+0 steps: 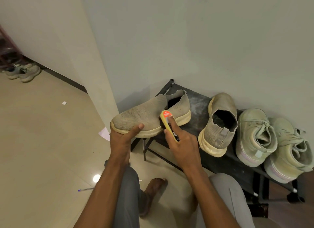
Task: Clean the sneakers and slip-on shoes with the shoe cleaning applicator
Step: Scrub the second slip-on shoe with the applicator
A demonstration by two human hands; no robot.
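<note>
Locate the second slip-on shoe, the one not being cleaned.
In the head view, right of centre: the second slip-on shoe stands on the black rack, heel toward the camera, between the held slip-on and the sneakers.

You have one beige knit slip-on (146, 114) held sideways, toe left | orange-topped applicator (167, 121) against its side | second slip-on (218, 124) and two pale-green sneakers (255, 136) (288, 153) on the black rack

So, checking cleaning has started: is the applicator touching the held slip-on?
Touching: in the head view the applicator, gripped by the right hand, presses against the held slip-on's side.
</note>
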